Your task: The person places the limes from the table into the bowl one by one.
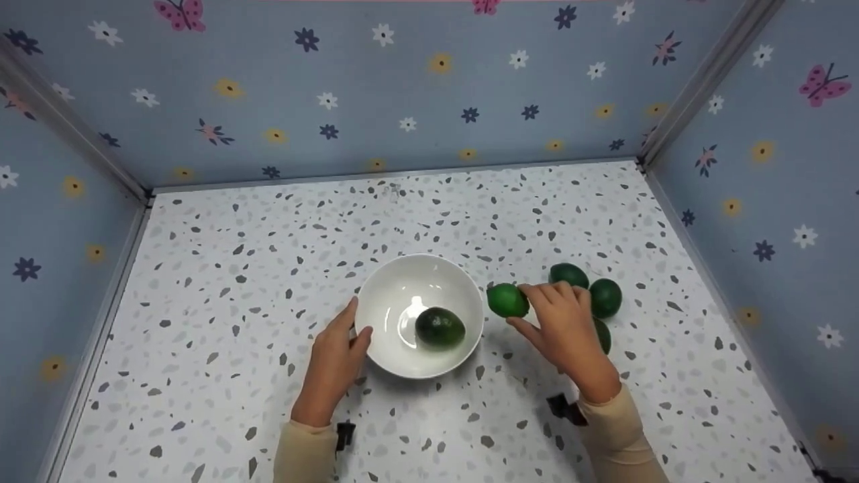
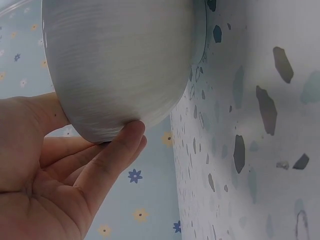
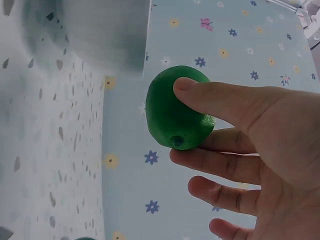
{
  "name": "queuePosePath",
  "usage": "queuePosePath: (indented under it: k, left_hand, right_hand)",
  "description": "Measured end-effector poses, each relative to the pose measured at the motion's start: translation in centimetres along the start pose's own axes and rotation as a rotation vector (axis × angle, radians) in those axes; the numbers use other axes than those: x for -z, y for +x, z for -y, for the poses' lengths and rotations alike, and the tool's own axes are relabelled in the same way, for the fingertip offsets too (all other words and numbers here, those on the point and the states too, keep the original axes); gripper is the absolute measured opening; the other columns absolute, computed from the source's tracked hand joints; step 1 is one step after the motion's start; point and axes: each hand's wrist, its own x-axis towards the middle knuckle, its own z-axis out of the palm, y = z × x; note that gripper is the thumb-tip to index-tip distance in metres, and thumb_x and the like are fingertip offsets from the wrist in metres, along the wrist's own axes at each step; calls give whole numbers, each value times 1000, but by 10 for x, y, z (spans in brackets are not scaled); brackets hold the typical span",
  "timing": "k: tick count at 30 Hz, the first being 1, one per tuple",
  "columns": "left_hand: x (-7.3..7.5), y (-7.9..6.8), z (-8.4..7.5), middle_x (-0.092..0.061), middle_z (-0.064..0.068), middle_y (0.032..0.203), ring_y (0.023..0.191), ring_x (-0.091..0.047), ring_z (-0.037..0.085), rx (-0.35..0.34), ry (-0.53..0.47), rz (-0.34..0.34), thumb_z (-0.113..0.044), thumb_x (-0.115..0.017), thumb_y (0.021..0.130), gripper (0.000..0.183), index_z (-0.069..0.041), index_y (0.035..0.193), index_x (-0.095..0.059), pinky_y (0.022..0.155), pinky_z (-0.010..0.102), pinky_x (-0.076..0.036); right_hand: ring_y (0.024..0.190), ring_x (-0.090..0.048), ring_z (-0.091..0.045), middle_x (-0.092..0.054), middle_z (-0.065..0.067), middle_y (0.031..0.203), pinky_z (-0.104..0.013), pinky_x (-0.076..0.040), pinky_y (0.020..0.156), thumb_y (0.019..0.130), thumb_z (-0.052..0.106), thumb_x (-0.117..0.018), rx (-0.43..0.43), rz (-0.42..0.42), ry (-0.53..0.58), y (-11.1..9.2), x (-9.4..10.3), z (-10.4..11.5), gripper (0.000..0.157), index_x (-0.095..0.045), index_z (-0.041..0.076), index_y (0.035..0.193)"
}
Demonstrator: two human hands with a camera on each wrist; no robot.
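A white bowl [image 1: 382,288] stands on the speckled table, and a dark green fruit with a paler end [image 1: 440,328] lies inside it. My left hand [image 1: 332,362] holds the bowl at its left side; in the left wrist view, fingertips [image 2: 131,131] press on the bowl's outer wall [image 2: 120,65]. To the right of the bowl, my right hand [image 1: 564,329] pinches a bright green lime [image 1: 508,300] between thumb and fingers, off the table. The right wrist view shows the thumb across this lime [image 3: 172,115], with its stem end visible and the other fingers spread below.
Several dark green limes lie beyond and beside my right hand: one at the back [image 1: 569,274], one to the right [image 1: 606,298], one partly hidden [image 1: 602,335]. Flower-patterned panels [image 1: 416,87] wall in the table's back and sides.
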Motion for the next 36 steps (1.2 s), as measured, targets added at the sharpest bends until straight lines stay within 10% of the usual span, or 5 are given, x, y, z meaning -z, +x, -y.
queuePosePath:
  k: [36]
  left_hand:
    - [1,0,2,-43,24,149,135,-44,38,-10,3,-4,-10,-64,98,59,4,150,-38,102,42,-51]
  right_hand:
    - [86,-51,-29,-68,-7,98,-47,-42,74,78,37,-86,110,136,-72,38,-52,51,46,-70,8,110]
